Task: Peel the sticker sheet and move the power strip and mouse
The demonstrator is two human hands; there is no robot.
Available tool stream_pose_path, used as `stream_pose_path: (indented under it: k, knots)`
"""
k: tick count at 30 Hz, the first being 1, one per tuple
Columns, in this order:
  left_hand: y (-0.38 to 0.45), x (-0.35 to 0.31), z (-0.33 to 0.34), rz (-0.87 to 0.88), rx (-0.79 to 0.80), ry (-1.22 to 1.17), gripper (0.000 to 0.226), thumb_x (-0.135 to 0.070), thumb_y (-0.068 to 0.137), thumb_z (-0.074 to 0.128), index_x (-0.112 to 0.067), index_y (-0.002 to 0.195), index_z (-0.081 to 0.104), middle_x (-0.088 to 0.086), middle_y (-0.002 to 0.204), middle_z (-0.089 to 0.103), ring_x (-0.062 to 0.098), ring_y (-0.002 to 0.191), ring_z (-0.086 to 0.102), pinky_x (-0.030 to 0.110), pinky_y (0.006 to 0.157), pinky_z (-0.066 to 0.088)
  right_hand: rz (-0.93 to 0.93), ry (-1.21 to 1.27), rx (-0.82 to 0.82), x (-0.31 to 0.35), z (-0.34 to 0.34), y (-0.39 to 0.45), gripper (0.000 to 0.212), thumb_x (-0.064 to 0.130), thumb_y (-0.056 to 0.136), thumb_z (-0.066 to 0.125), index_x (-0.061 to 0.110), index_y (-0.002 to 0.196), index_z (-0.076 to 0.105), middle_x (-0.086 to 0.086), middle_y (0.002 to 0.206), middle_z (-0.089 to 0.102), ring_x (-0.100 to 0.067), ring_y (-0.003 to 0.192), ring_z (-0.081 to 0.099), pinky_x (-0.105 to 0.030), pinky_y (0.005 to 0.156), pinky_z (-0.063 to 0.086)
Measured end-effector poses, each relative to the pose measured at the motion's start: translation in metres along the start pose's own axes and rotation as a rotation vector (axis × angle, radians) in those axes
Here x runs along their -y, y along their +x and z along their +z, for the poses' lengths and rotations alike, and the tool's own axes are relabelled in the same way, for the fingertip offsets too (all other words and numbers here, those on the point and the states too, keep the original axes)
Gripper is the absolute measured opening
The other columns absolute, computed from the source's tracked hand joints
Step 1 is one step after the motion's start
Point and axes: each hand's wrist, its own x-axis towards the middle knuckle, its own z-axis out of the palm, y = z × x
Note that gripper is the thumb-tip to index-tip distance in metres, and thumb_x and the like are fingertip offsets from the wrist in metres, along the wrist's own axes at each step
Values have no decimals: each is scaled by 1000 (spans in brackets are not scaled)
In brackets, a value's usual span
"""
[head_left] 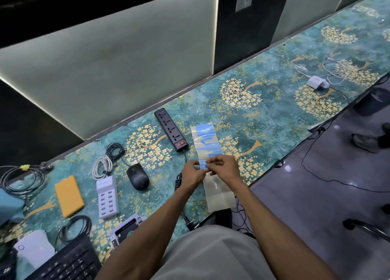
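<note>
Both hands work the label sheet, which lies on the table at 5 o'clock from the power strip. Left hand and right hand pinch one blue sticker at the sheet's middle. Judgement: peeling under way; many stickers remain, nearer section already bare.

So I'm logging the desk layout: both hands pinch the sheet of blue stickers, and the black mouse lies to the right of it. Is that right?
Not quite. The head view shows the left hand and right hand both pinching the sticker sheet, but the black mouse lies to the left of it, not the right.
</note>
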Motion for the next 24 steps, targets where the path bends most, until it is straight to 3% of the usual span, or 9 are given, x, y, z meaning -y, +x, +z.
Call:
stream_pose_path:
  k: [5,9,11,14,16,19,21,23,24]
  knots:
    - [-8,8,-40,56,-283,6,28,6,79,59,-7,102,69,7,85,73,24,77,72,41,74,62,-34,44,33,2,30,-1,9,7,86,78,-2,87,76,-16,72,76,-25,66,77,-28,57,58]
    - [-17,23,-89,49,-634,414,22,-7,85,61,-15,106,59,3,100,66,25,90,60,42,76,54,-59,-28,129,2,57,-1,15,11,85,81,2,91,71,-12,72,76,-19,68,76,-25,57,58]
    - [-12,37,-112,-72,-656,644,42,-27,87,64,-12,123,49,13,121,56,32,109,53,45,84,50,-56,-55,186,5,70,0,19,12,85,81,5,97,68,-10,73,76,-20,70,77,-30,61,62]
    - [-7,53,-140,-283,-497,763,89,-59,86,62,-14,153,26,29,147,37,46,132,43,52,99,46,-40,-85,267,14,89,5,23,8,86,81,2,104,69,-15,76,76,-24,69,76,-37,68,65]
    - [-1,64,-149,-302,-420,662,95,-63,85,64,-19,157,20,29,150,36,49,128,50,50,97,47,11,-93,309,22,102,10,18,2,85,81,-4,98,70,-20,76,74,-25,67,75,-38,70,65]
    - [4,68,-155,-188,-412,306,67,-55,85,63,-21,139,47,17,127,60,41,108,63,44,86,50,132,-47,371,34,115,16,18,2,84,81,-9,94,71,-21,79,73,-28,70,74,-34,65,64]
    - [1,59,-156,-235,-443,-174,40,-51,85,54,-17,105,62,13,96,67,35,82,67,41,71,56,201,38,428,41,121,19,15,3,86,80,-6,94,71,-18,80,72,-28,73,73,-29,61,62]
    - [-6,52,-154,-339,-338,-708,36,-41,88,45,-9,82,59,13,71,62,27,51,55,28,49,45,248,93,472,44,127,22,12,2,86,79,-3,93,70,-15,80,72,-25,72,72,-27,60,60]
    - [-10,51,-154,-335,-307,-859,38,-38,91,41,-6,78,58,13,64,60,24,45,48,24,46,37,263,108,495,46,132,23,12,1,87,78,-3,94,70,-16,80,73,-23,70,73,-27,60,60]
